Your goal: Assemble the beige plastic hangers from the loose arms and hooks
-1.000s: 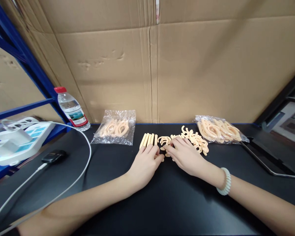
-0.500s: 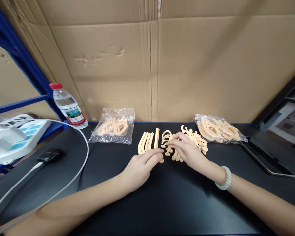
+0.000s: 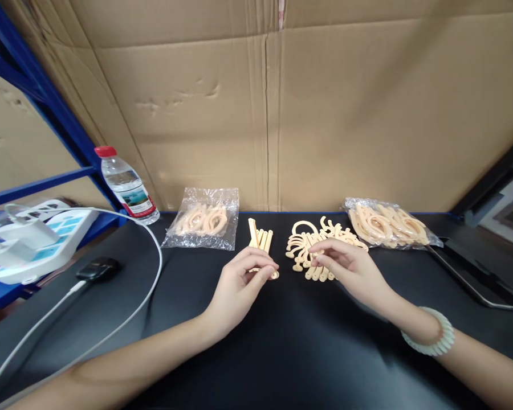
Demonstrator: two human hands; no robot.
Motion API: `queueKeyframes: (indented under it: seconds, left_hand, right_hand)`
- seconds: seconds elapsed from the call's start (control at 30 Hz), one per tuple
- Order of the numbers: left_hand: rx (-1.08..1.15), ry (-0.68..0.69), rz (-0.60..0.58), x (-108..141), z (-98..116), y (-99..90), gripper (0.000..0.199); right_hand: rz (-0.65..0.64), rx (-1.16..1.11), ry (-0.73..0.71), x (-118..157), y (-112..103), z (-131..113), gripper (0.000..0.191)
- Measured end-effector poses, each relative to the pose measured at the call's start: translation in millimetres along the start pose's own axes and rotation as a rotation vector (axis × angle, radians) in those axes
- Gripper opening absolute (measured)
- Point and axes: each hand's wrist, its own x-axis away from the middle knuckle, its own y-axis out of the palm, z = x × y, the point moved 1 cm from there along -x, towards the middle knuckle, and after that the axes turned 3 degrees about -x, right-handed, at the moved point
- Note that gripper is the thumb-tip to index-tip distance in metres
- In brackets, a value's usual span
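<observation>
On the black tabletop (image 3: 282, 347), my left hand (image 3: 239, 285) pinches a bundle of peach-coloured curved plastic sticks (image 3: 260, 239) and lifts them so they stand tilted off the surface. My right hand (image 3: 350, 270) hovers just right of it, fingers curled over a loose pile of peach hook-shaped pieces (image 3: 314, 250); the thumb and forefinger look pinched on one small piece. A pale bead bracelet (image 3: 430, 339) circles my right wrist.
Two clear bags of the same peach parts lie at the back, one on the left (image 3: 203, 225) and one on the right (image 3: 387, 228). A water bottle (image 3: 126, 188), a white power strip (image 3: 29, 242) with cable, a black phone (image 3: 96, 267) and a dark tablet (image 3: 487, 279) are nearby. Cardboard walls stand behind.
My left hand gathered the sticks that lay in a row and raised them off the table. My right hand drew back off the pile and lifted slightly.
</observation>
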Motion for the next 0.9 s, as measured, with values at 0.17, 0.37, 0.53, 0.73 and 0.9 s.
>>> queueKeyframes:
  seconds: [0.17,0.37,0.53,0.73,0.9]
  left_hand:
    - [0.046,0.009,0.001,-3,-7,-1.0,0.01]
    - [-0.02,0.091,-0.087,-2,-5,-0.4,0.005]
    - [0.011,0.085,-0.039,-3,-8,-2.1,0.01]
    - [0.233,0.126,0.047,-7,1,-4.6,0.036]
    - [0.268,0.092,0.018,-10,3,-5.2,0.059]
  right_hand:
    - [0.007,-0.043,0.12,2,3,-3,0.029]
    - [0.031,-0.172,0.237,3,6,0,0.027]
    - [0.077,-0.341,0.327,7,10,0,0.035]
    - [0.082,-0.474,0.419,9,12,-2,0.03]
    - [0.093,-0.526,0.478,11,15,0,0.03]
